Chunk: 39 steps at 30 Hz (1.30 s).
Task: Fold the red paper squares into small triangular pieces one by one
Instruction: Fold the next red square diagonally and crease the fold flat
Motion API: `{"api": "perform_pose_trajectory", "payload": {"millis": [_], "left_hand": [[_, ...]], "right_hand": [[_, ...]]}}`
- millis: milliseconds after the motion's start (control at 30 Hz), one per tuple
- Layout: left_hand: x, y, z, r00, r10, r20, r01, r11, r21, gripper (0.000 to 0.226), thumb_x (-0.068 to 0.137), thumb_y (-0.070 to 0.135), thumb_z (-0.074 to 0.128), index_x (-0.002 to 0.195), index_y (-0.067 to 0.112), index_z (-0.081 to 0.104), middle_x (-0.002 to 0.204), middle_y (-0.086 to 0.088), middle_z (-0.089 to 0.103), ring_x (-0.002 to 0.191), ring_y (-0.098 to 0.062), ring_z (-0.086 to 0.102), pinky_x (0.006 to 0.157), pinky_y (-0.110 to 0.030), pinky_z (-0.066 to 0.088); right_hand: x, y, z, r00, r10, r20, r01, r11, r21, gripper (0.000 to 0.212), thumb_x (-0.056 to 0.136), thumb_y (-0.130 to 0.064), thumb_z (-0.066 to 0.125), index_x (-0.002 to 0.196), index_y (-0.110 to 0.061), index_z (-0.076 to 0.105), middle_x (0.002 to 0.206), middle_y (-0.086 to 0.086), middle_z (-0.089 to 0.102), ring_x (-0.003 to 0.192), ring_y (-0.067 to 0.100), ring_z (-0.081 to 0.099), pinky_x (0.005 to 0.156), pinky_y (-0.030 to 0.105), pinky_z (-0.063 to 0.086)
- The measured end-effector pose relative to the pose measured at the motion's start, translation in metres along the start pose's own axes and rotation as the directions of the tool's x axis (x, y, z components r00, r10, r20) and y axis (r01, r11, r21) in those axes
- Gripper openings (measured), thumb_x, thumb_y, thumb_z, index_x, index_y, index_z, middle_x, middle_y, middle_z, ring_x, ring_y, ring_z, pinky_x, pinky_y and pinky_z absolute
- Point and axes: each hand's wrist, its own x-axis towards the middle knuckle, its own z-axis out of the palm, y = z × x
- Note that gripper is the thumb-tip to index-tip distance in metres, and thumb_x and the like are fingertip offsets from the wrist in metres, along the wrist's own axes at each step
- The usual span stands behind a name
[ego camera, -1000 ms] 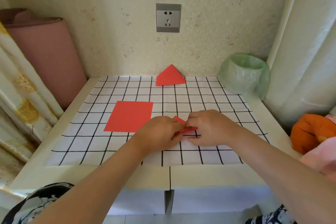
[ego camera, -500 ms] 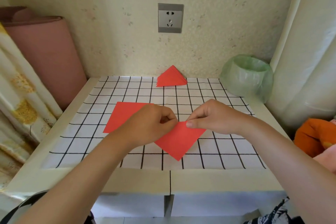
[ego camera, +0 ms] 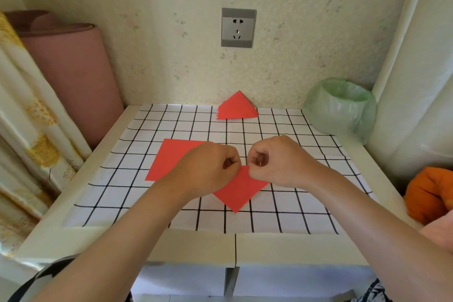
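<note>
Red paper in hand: a folded red piece (ego camera: 241, 190), point toward the near edge, is held just above the middle of the checked sheet (ego camera: 282, 218) on the tabletop (ego camera: 191, 245).
Left hand (ego camera: 210, 169): curled closed, fingertips pinching the upper left corner of that piece.
Right hand (ego camera: 274, 162): curled closed too, pinching the upper edge just beside the left hand; the two nearly touch.
Fold in progress: the piece reads as a triangle, so by my judgement one fold is made and the next, smaller fold is being set up.
Done so far: a pile of finished triangles (ego camera: 237, 107) lies at the far edge of the sheet, below the wall socket (ego camera: 238, 27); several layers show, their number too fine to count.
Left to do: a flat red square stack (ego camera: 171, 158) lies left of centre, partly hidden by the left hand; whether it is one sheet or many I cannot tell.
Progress: well under way, not finished.
Container: a small bin lined with a green bag (ego camera: 342, 108) stands at the far right corner; nothing can be seen inside it from this angle.
</note>
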Motion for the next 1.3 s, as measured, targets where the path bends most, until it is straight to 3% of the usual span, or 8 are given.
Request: {"api": "perform_pose_trajectory", "payload": {"millis": [267, 367, 433, 533, 733, 933, 1067, 1300], "left_hand": [[-0.007, -0.024, -0.025, 0.992, -0.085, -0.094, 0.102, 0.975, 0.196, 0.015, 0.093, 0.036, 0.053, 0.081, 0.037, 0.061, 0.07, 0.017, 0.062, 0.068, -0.002, 0.055, 0.056, -0.023, 0.037], [-0.007, -0.024, -0.026, 0.987, -0.1, -0.128, 0.123, 0.976, 0.181, 0.014, 0.092, 0.036, 0.054, 0.084, 0.035, 0.065, 0.074, 0.017, 0.065, 0.073, -0.004, 0.058, 0.062, -0.025, 0.046], [-0.007, -0.019, -0.022, 0.989, -0.071, -0.126, 0.092, 0.98, 0.177, 0.014, 0.093, 0.035, 0.053, 0.086, 0.034, 0.065, 0.075, 0.017, 0.066, 0.071, -0.004, 0.058, 0.062, -0.026, 0.048], [-0.007, -0.009, -0.015, 0.99, 0.005, -0.138, 0.02, 0.983, 0.181, 0.014, 0.093, 0.033, 0.053, 0.086, 0.033, 0.065, 0.071, 0.013, 0.065, 0.066, -0.006, 0.057, 0.058, -0.029, 0.048], [-0.006, -0.001, -0.007, 0.984, 0.062, -0.166, -0.039, 0.989, 0.141, 0.017, 0.092, 0.033, 0.054, 0.096, 0.035, 0.07, 0.07, 0.012, 0.068, 0.063, -0.008, 0.059, 0.057, -0.028, 0.048], [-0.005, 0.002, -0.011, 0.989, 0.018, -0.148, -0.012, 0.999, 0.036, 0.014, 0.087, 0.027, 0.061, 0.081, 0.028, 0.073, 0.065, 0.013, 0.068, 0.06, -0.006, 0.062, 0.058, -0.03, 0.052], [-0.006, -0.011, -0.022, 0.996, -0.03, -0.088, 0.027, 0.999, -0.032, 0.014, 0.084, 0.022, 0.064, 0.074, 0.028, 0.072, 0.065, 0.016, 0.068, 0.063, -0.003, 0.065, 0.062, -0.028, 0.055], [-0.013, -0.042, -0.049, 0.973, -0.224, -0.055, 0.227, 0.972, 0.058, 0.016, 0.084, 0.019, 0.065, 0.069, 0.023, 0.07, 0.062, 0.01, 0.065, 0.06, -0.005, 0.058, 0.056, -0.015, 0.042]], "right_hand": [[0.0, 0.026, -0.019, 0.994, 0.105, -0.031, -0.105, 0.994, 0.009, 0.008, 0.074, -0.023, 0.068, 0.067, -0.027, 0.066, 0.067, -0.014, 0.067, 0.065, 0.002, 0.061, 0.063, 0.023, 0.052], [0.0, 0.031, -0.019, 0.985, 0.105, -0.135, -0.108, 0.994, -0.014, 0.008, 0.076, -0.027, 0.065, 0.07, -0.03, 0.063, 0.07, -0.017, 0.065, 0.066, 0.002, 0.06, 0.064, 0.025, 0.05], [-0.001, 0.025, -0.014, 0.986, 0.042, -0.16, -0.038, 0.999, 0.028, 0.003, 0.081, -0.032, 0.063, 0.081, -0.035, 0.063, 0.084, -0.021, 0.066, 0.078, 0.002, 0.063, 0.068, 0.026, 0.05], [0.0, 0.009, -0.001, 0.99, -0.09, -0.105, 0.095, 0.995, 0.04, 0.018, 0.088, -0.04, 0.063, 0.105, -0.037, 0.067, 0.103, -0.025, 0.066, 0.094, -0.001, 0.061, 0.08, 0.021, 0.048], [0.004, -0.001, 0.01, 0.975, -0.192, -0.113, 0.184, 0.98, -0.074, 0.014, 0.093, -0.03, 0.061, 0.087, -0.029, 0.074, 0.064, -0.018, 0.061, 0.062, 0.007, 0.056, 0.059, 0.018, 0.04], [0.003, 0.002, 0.004, 0.966, -0.218, -0.137, 0.199, 0.97, -0.136, 0.014, 0.091, -0.031, 0.062, 0.082, -0.03, 0.073, 0.064, -0.018, 0.064, 0.061, 0.006, 0.057, 0.058, 0.01, 0.034], [0.004, 0.011, -0.005, 0.961, -0.218, -0.17, 0.195, 0.97, -0.142, 0.013, 0.091, -0.028, 0.063, 0.082, -0.029, 0.073, 0.066, -0.018, 0.066, 0.06, 0.006, 0.057, 0.059, 0.014, 0.036], [0.002, 0.028, -0.019, 0.968, -0.118, -0.223, 0.096, 0.99, -0.105, 0.013, 0.094, -0.028, 0.063, 0.09, -0.029, 0.076, 0.079, -0.021, 0.07, 0.074, -0.001, 0.061, 0.066, 0.014, 0.041]]}}
